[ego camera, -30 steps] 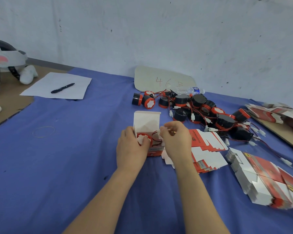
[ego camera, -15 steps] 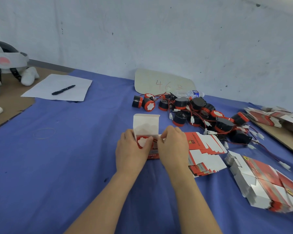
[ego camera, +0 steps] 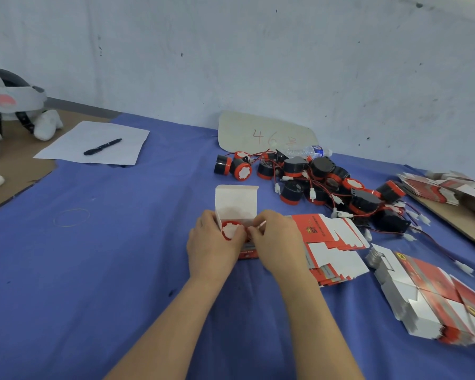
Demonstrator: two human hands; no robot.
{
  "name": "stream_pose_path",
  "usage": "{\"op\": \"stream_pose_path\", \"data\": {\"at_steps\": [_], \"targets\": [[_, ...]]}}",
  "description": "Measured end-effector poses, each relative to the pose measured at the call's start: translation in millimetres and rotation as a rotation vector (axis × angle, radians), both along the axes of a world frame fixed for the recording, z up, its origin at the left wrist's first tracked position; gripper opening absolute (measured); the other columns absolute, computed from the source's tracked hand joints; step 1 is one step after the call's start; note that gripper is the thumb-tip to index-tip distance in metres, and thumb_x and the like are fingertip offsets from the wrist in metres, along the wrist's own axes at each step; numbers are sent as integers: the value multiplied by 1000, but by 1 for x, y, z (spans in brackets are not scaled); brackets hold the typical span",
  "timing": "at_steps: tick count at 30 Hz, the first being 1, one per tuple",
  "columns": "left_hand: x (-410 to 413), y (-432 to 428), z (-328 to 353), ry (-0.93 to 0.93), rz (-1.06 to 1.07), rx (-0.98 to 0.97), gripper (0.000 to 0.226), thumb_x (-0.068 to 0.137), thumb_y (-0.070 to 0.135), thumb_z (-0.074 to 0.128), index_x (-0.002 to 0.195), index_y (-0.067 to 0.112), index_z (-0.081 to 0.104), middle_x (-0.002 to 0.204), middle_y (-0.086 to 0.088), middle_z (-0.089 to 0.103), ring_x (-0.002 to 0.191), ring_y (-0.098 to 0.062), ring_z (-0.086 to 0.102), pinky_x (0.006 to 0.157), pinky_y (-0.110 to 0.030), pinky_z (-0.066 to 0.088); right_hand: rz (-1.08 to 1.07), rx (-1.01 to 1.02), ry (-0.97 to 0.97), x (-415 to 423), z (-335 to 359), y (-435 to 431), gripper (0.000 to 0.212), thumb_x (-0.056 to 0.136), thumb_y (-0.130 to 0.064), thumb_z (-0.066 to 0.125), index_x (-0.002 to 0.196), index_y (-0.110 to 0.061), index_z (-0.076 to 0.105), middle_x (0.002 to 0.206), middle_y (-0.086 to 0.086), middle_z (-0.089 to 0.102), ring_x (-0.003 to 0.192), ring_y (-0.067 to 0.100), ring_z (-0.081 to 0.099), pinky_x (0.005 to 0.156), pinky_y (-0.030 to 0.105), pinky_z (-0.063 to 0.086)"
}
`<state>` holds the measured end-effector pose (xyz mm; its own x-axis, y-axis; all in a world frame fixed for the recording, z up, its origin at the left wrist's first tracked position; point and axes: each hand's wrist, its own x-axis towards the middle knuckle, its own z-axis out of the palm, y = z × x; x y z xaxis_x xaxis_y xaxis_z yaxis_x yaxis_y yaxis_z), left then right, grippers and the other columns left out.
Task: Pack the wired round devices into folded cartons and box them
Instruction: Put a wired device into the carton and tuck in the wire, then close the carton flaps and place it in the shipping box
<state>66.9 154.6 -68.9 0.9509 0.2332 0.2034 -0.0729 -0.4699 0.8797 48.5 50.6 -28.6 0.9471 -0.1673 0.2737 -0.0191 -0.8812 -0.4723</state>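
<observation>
Carton (ego camera: 236, 201) stands on the worktop (ego camera: 115, 270) between my hands, lid flap up. My left hand (ego camera: 211, 244) grips its left side, thumb on the round device (ego camera: 230, 230) inside; my right hand (ego camera: 279, 238) pinches its right edge.

The cardboard sheet (ego camera: 266, 133) reads 46, third mark unclear; a flat carton (ego camera: 317, 229) shows ST.

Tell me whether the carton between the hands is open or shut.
Open: the carton has its lid flap upright, and a red-rimmed device shows in its mouth.
</observation>
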Motion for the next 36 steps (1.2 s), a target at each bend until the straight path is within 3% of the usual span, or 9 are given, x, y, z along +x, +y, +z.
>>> {"op": "stream_pose_path", "data": {"at_steps": [5, 12, 17, 19, 21, 27, 32, 34, 36], "targets": [[-2, 0, -1, 7, -4, 4, 31, 81, 37, 64, 95, 15, 46, 96, 0, 55, 93, -23, 54, 80, -45, 49, -126, -45, -7, 7, -6, 2, 19, 93, -28, 57, 108, -16, 57, 115, 7, 52, 106, 23, 45, 87, 31, 39], [-5, -1, -1, -145, 26, 8, 58, 77, 30, 71, 123, 14, 39, 111, 5, 36, 99, -16, 46, 72, -29, 42, -307, 63, 63, 13, -8, -9, 70, 77, -50, 73, 121, -9, 36, 125, 15, 44, 114, 34, 45, 91, 38, 38], [-8, -5, -1, -276, -139, -22, 43, 81, 42, 64, 112, 23, 42, 111, 10, 44, 92, -7, 48, 67, -18, 39, -146, 220, -48, 16, -12, -7, 28, 88, -14, 60, 104, -13, 36, 95, 7, 56, 82, 24, 52, 57, 31, 36], [-7, -4, -1, -290, -204, -57, 12, 91, 39, 49, 91, 27, 49, 100, 9, 53, 91, -11, 51, 74, -20, 42, -69, 153, -65, 15, -12, -8, 18, 91, -16, 56, 96, -15, 39, 86, 0, 50, 78, 19, 46, 57, 31, 30], [-5, -2, -2, -279, -237, -23, 24, 98, 21, 42, 79, 23, 56, 91, 9, 54, 89, -14, 50, 75, -10, 38, 8, 95, -79, 12, -13, -11, 12, 93, -22, 56, 100, -15, 50, 93, -1, 49, 81, 14, 43, 62, 27, 30], [-5, -1, -6, -249, -177, -65, 26, 87, 1, 57, 103, 20, 48, 112, 5, 39, 79, -5, 47, 69, -9, 39, 153, 188, -14, 11, -13, -20, 21, 95, -24, 51, 94, -10, 68, 96, 2, 64, 74, 6, 50, 57, 10, 36], [2, 6, -2, -37, -124, -235, 58, 85, 13, 65, 134, 23, 35, 122, 9, 35, 101, -9, 47, 77, -22, 42, 81, 382, 83, 11, -16, -32, 48, 93, -22, 59, 137, -20, 39, 123, 1, 52, 100, 13, 52, 74, 16, 42], [4, 9, 0, 7, -236, -317, 50, 89, 8, 58, 128, 33, 39, 121, 10, 48, 97, -12, 57, 72, -22, 48, 160, 475, 76, 11, -17, -33, 66, 93, -15, 59, 148, -25, 24, 133, -2, 48, 98, 7, 54, 83, 22, 43], [5, 12, 0, -20, -301, -317, 32, 91, 4, 53, 105, 32, 48, 115, 8, 56, 76, -5, 58, 59, -16, 46, 265, 509, 43, 9, -17, -33, 62, 92, -6, 56, 143, -32, 32, 127, -7, 53, 75, -6, 53, 70, 12, 43]]}}
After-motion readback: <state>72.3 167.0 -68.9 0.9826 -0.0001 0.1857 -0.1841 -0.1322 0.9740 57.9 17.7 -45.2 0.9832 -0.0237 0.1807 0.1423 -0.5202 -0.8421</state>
